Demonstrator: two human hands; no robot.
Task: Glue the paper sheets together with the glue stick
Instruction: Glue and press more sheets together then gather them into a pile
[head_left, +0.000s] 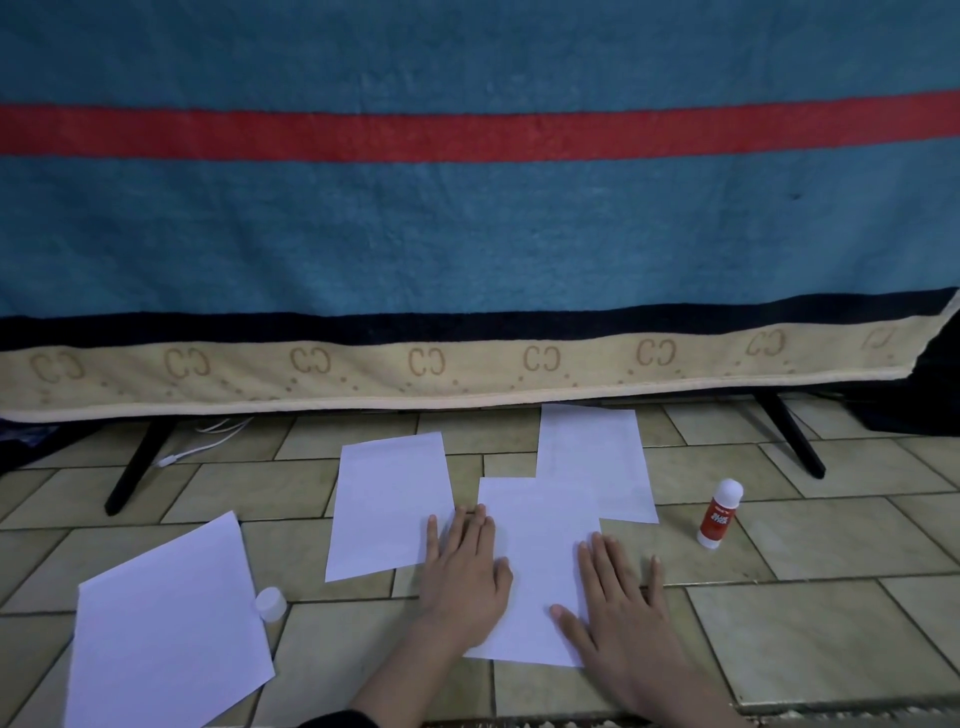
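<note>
On the floor (779, 623), two overlapping sheets (540, 571) are lying in the middle, both hands resting flat on the near one. A third sheet (389, 509) is lying just left, a fourth (166, 634) far left, the cap (271, 604) beside it. The glue stick (719, 513) is standing to the right. A towel (467, 234) is hanging behind.

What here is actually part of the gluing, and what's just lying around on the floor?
Part of the job:
- near sheet under both flat hands, left and right, overlapping the far sheet
- two loose sheets, middle and left
- glue stick, standing upright
- white cap

Just there:
- striped blanket
- black stand legs
- white cable
</note>
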